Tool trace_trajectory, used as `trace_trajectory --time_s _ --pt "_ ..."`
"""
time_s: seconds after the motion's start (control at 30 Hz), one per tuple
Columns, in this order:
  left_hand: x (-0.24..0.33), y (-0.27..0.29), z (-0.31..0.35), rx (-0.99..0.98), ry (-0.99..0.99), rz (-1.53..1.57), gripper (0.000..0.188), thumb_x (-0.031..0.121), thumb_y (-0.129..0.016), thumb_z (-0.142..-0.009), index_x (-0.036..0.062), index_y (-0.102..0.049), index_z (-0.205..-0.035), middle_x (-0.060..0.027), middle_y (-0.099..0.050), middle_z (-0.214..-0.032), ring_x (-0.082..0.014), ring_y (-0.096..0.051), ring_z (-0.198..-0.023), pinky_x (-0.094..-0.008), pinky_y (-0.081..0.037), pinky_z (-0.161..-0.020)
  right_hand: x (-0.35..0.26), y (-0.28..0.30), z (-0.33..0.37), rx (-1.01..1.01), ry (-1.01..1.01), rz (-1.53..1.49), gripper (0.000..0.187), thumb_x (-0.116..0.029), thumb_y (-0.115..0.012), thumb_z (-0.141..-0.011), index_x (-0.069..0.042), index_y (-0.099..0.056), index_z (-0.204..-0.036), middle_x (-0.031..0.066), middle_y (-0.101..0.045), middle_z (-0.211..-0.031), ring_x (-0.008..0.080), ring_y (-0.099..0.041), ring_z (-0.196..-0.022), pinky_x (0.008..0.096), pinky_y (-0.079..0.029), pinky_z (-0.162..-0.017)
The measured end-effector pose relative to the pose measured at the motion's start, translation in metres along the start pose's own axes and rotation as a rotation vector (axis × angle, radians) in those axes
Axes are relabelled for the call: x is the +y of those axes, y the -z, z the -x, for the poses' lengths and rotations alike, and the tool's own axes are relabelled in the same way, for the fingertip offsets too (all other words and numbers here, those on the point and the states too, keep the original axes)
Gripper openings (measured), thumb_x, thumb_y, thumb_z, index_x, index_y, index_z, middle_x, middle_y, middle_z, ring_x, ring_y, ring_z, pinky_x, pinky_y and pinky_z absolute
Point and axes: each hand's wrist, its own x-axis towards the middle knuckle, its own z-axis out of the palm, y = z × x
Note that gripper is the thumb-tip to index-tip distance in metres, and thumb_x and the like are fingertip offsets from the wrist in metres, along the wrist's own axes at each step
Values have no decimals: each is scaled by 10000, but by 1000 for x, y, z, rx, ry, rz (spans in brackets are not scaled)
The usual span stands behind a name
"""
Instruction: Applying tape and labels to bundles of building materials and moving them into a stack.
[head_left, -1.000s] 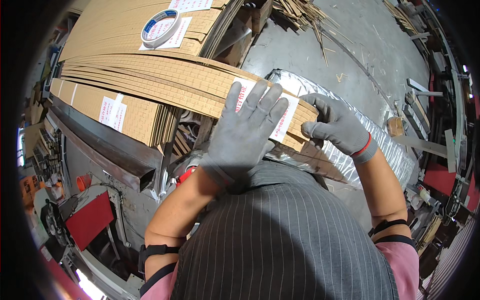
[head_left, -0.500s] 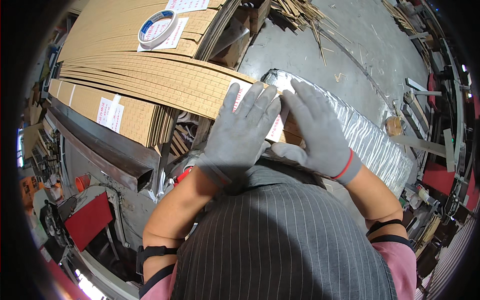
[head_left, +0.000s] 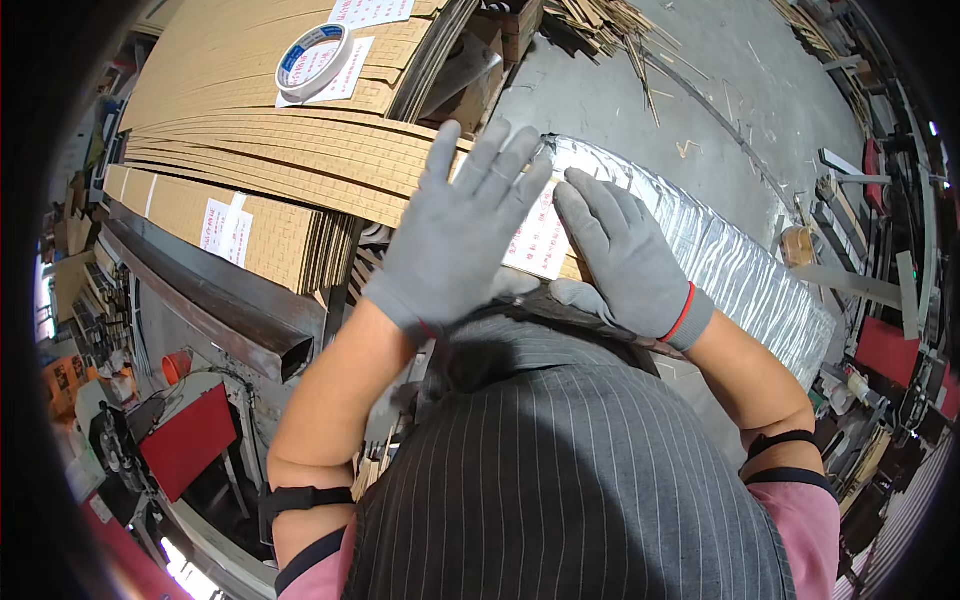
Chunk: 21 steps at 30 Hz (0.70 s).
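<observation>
Workshop gear crowds the left edge of what reaches me at my remote post: a red panel (head_left: 190, 440) at near left, and beside it an orange container (head_left: 176, 366). Farther right, a dark metal channel (head_left: 200, 300) runs along a lower stack of tan boards (head_left: 270, 222), lined up edge to edge, I judge so that they handle as one bundle. At far left a roll of tape (head_left: 346, 48) lies flat over white paper (head_left: 358, 62); it probably acts as a weight there.

Toward the middle, long tan strips (head_left: 300, 150) lie with their right end close to the wearer's body, likely so that both hands get at it without leaning.

Over that end I see the left hand (head_left: 445, 230), gloved in grey, back up, its fingers straight and splayed, grasping nothing. I cannot tell whether it presses or just hovers. Between the hands, on the strips' right end, lies a white label (head_left: 540, 240) with red print, partly covered by the left fingers.

At the label's right edge are the fingertips of the right hand (head_left: 630, 255); its fingers are slightly bent, thumb apart, nothing clasped. My guess is that a hand on either side steadies label and strips.

Past it, a silver-wrapped bundle (head_left: 740, 260) stretches right across the grey floor (head_left: 800, 110).
</observation>
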Motion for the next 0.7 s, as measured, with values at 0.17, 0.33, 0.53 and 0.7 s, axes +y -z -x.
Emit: trace_trajectory --time_s 0.17,0.33,0.53,0.7 --pt "-15 -16 2 -16 -48 12 974 738 -434 -736 -14 -408 -1355 -188 -437 -1323 -363 -375 -1276 -539 -226 -1101 -2 4 0 21 -9 -113 753 -443 -618 -831 74 -388 -1328 286 -420 -1316 447 -432 -1192 482 -355 -1012" --pt "-17 -21 -4 96 -81 62 988 783 -378 -749 -26 -441 -1313 -176 -488 -1190 -352 -453 -1145 -511 -290 -1062 14 -20 16 208 -203 -630 630 -260 -663 -848 54 -413 -1334 285 -435 -1305 417 -449 -1205 447 -347 -1039" --pt "-22 -17 -10 106 -104 159 930 734 -456 -744 -19 -461 -1290 -168 -496 -1157 -344 -477 -1095 -502 -327 -1016 22 -16 12 107 -524 -1250 608 -198 -662 -875 57 -382 -1351 134 -511 -1254 174 -477 -1180 312 -386 -1007" --pt "-24 -15 -2 122 -56 184 898 658 -571 -710 -14 -464 -1295 -154 -496 -1149 -333 -473 -1111 -494 -318 -1022 36 -7 7 -43 -474 -1127 552 -242 -632 -895 45 -439 -1325 132 -518 -1254 194 -483 -1189 321 -374 -1025"
